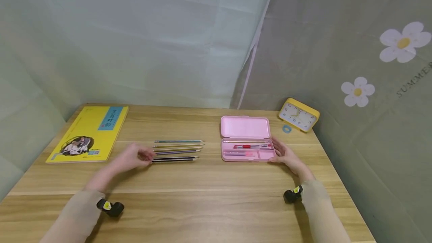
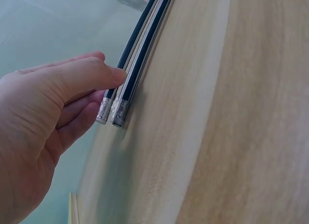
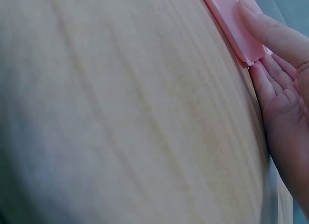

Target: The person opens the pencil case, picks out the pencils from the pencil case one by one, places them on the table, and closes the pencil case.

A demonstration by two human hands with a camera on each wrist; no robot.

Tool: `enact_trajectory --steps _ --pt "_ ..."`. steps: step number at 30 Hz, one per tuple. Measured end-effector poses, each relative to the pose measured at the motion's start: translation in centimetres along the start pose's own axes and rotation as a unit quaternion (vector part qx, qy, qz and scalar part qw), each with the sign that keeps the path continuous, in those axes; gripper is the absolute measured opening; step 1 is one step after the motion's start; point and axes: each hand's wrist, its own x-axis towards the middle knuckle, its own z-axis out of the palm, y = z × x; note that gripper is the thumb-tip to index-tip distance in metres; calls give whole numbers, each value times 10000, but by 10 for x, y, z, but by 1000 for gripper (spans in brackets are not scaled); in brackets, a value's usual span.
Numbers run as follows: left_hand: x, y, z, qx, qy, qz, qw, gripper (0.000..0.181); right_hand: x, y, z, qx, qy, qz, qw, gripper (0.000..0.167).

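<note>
Several pencils lie in a row left of the table's middle: a teal pencil [image 1: 179,141] at the back, then yellowish and purple ones, and black striped pencils [image 1: 175,158] in front. At their eraser ends, my left hand [image 1: 136,156] pinches a black striped pencil [image 2: 133,64], thumb on top and fingers curled behind. A pink pencil case [image 1: 245,122] lies with its lid folded back. Inside are a red pen [image 1: 244,146], a pink-capped pen [image 1: 237,153] and a pencil [image 1: 241,141]. My right hand [image 1: 285,156] grips the case's right end between thumb and fingers.
A yellow book [image 1: 94,126] lies at the table's back left. At the back right stands a yellow alarm clock [image 1: 299,114], with a small blue ring [image 1: 287,129] beside it. Curtains [image 1: 162,40] hang behind the wooden table [image 1: 202,205].
</note>
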Motion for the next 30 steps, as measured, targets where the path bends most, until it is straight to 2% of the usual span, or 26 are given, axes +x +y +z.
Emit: enact_trajectory --steps 17,30 --pt "-2 -1 3 180 -194 -45 9996 21 1 2 -1 30 -1 4 10000 97" --pt "-2 -1 4 518 0 -62 9986 21 0 1 -1 -30 -6 55 10000 96"
